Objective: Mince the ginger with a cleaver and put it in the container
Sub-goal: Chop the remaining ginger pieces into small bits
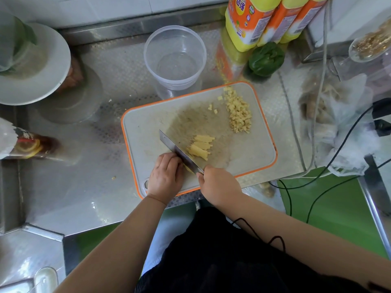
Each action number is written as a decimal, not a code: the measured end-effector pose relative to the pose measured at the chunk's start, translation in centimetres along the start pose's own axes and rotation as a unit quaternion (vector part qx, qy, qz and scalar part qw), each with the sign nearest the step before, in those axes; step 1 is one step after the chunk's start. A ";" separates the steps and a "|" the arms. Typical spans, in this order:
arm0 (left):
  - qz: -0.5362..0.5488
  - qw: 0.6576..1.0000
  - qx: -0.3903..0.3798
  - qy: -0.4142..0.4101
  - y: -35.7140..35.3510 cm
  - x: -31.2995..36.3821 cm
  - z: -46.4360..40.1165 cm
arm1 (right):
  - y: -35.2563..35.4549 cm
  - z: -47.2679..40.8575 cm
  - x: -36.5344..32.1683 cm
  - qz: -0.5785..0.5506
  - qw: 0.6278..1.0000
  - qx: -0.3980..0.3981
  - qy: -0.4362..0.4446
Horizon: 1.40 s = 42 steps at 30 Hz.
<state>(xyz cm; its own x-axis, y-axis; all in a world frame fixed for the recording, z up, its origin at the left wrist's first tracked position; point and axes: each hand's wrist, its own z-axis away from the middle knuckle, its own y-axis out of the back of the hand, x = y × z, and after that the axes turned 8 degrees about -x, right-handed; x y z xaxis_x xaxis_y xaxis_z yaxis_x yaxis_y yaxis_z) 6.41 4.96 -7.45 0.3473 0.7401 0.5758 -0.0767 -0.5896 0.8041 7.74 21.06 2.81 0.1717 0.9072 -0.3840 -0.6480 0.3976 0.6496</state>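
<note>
**Slicing ginger on the orange-rimmed board**

Gripping the cleaver (181, 152) by its handle at the near edge of the cutting board (243, 153), right hand (220, 185) curled tight, fingers wrapped round the grip. Resting just left of the blade on the same near part of the board, left hand (166, 176) with fingers curled under and knuckles up against the flat of the steel, apparently pinning a piece of ginger that is mostly hidden beneath it. Running diagonally across the board's near-centre, blade with its edge down on the surface. Lying just right of the blade, touching it, ginger sticks (201, 146) in two small fanned bundles. Sitting farther back along the board's far right side, well apart from the sticks, a heap of diced ginger (238, 115), with a few stray cubes toward the board's middle. Standing just beyond the board's far edge, a clear plastic container (175, 58), upright, nothing visible inside. Lying beyond the board's far right corner, a green pepper (266, 59), and behind that, yellow-and-orange bottles (251, 20). Sitting well off to the board's left, a pale plate (42, 66); off to its right, a crumpled plastic bag (338, 127) crossed by black cables.
</note>
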 end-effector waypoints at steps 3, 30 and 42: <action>0.002 1.000 -0.004 0.009 0.0 0.0 0.0 | -0.2 -0.1 -0.1 -0.002 1.000 -0.003 -0.002; -0.024 0.997 -0.012 0.078 1.1 0.5 1.0 | -0.6 -1.2 0.6 -0.028 0.999 -0.021 -0.023; -0.057 0.993 -0.040 0.099 1.4 1.7 1.7 | 0.7 -1.3 1.3 -0.089 0.995 -0.034 -0.031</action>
<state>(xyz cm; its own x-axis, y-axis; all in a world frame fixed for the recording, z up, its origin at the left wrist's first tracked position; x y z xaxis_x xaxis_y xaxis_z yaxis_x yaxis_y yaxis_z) 8.46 4.83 -5.57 0.1688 0.8538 0.4925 -0.1234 -0.4775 0.8699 6.56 22.37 1.97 0.3318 0.8312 -0.4461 -0.6514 0.5439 0.5289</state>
